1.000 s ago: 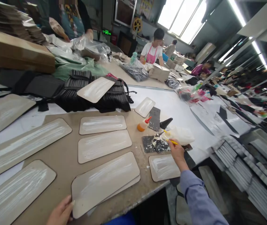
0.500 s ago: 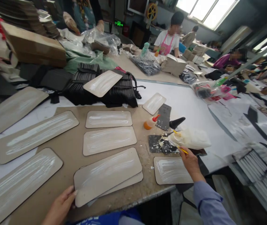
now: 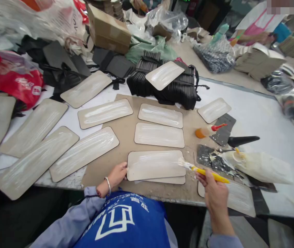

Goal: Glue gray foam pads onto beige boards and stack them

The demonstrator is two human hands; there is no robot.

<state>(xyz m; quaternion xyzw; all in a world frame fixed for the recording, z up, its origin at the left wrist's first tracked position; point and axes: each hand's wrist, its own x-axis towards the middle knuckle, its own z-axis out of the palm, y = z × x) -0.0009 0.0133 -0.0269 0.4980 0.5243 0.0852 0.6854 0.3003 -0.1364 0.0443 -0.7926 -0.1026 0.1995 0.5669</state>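
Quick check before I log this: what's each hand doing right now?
Left hand: at the left edge of a beige panel; whether it pinches cannot be told.
Right hand: closed, holding the yellow-handled brush, tip over that panel's right end.

The person wears a bright-blue fabric apron (image 3: 147, 229) printed with a white angular logo (image 3: 112, 233) and smaller white characters. Both the left (image 3: 69, 220) and right (image 3: 225, 241) long fabric sleeves are pale lavender-blue. A narrow, silvery bracelet (image 3: 108, 186) circles the left hand's (image 3: 118, 174) wrist.
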